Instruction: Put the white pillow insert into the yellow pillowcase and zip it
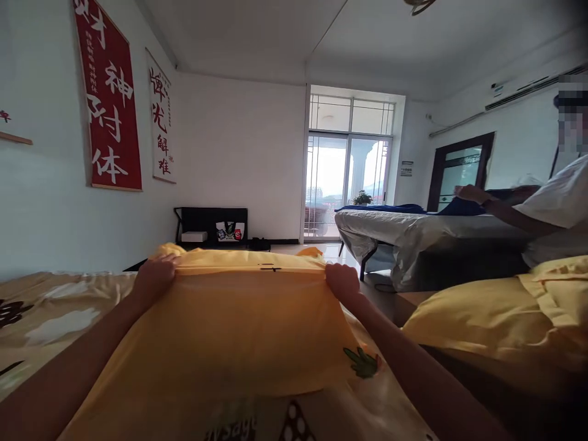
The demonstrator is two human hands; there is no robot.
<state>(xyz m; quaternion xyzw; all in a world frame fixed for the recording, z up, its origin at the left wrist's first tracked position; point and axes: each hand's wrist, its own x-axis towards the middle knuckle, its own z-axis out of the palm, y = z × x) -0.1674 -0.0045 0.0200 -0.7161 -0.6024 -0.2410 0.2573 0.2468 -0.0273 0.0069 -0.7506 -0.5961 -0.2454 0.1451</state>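
Observation:
A thin yellow cloth stretches across the middle of the head view, with a stitched band and small dark marks along its far edge. At the left end of that edge, my left hand is closed on the cloth. My right hand grips the opposite end, fingers curled round the fabric. Between the two hands the edge is pulled fairly straight. Beneath lies a beige patterned cover with brown and white prints, dimly visible through the yellow cloth. A green leaf print shows near my right forearm.
Bunched yellow fabric lies at the right. Beyond it, a co-worker stands at a plastic-covered table with a hand at blue cloth. A black bench holding a bag stands by the back wall, left of a glass door.

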